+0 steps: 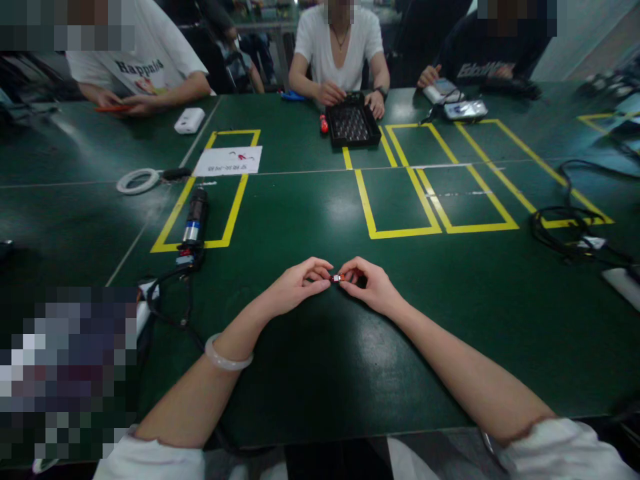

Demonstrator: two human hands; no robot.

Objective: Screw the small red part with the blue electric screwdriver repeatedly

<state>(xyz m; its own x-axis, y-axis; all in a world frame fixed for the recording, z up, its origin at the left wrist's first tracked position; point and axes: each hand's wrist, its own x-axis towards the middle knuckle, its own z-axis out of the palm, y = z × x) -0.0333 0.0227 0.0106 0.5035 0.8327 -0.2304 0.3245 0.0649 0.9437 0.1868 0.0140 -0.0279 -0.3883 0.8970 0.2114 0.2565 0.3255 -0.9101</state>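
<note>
Over the green table, my left hand (307, 280) and my right hand (367, 283) meet fingertip to fingertip. Between them is a tiny part (337, 278) with a pale silvery middle and red and orange ends, too small to name. My left thumb and fingers pinch its left end. The right thumb and index finger close on its other end, where some orange shows. My fingers cover much of the part, and whether it is one piece or two I cannot tell. A pale bangle (227, 353) circles my left wrist.
The green table (300, 220) bears yellow tape outlines (405, 233). A black cylindrical device (194, 220) with cables lies left, near a printed sheet (227, 162) and white tape roll (137, 181). Coiled black cable (560, 230) lies right. Opposite, a person handles a black tray (354, 123); others sit alongside.
</note>
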